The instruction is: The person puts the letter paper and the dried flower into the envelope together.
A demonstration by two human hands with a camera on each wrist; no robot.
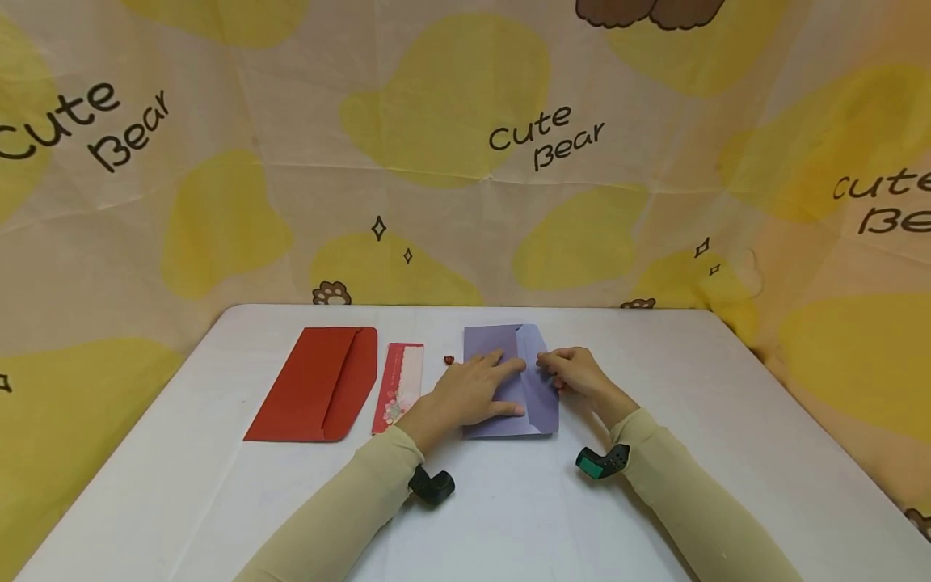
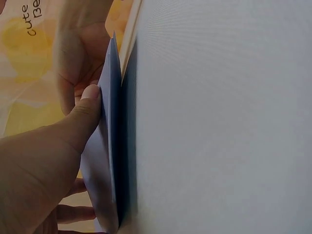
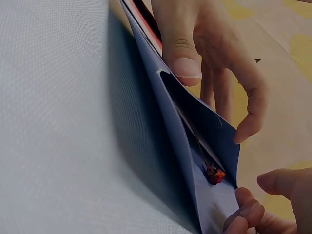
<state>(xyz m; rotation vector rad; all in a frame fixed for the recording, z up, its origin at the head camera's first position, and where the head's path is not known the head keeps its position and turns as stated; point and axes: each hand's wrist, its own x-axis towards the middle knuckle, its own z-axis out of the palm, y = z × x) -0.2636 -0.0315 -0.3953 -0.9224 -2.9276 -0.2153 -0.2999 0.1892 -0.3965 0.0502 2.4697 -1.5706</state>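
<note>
A purple envelope (image 1: 494, 339) lies with its mouth toward the right. My left hand (image 1: 473, 392) rests on it with fingers spread, the thumb (image 2: 90, 92) along its near side. In the right wrist view, the mouth gapes, and a small dried red rose (image 3: 215, 174) sits inside on a thin stem. At the envelope's right edge, my right hand (image 1: 582, 373) has curled fingers pinching the flap (image 3: 214, 209); that contact is partly hidden. No finger touches the rose.
A red envelope (image 1: 313, 388) lies on the left of the white table (image 1: 509, 517). Beside it is a pink and white flowered card (image 1: 407, 372). A small dark red bud (image 1: 448, 360) lies between card and purple envelope. A patterned cloth (image 1: 436, 105) hangs behind.
</note>
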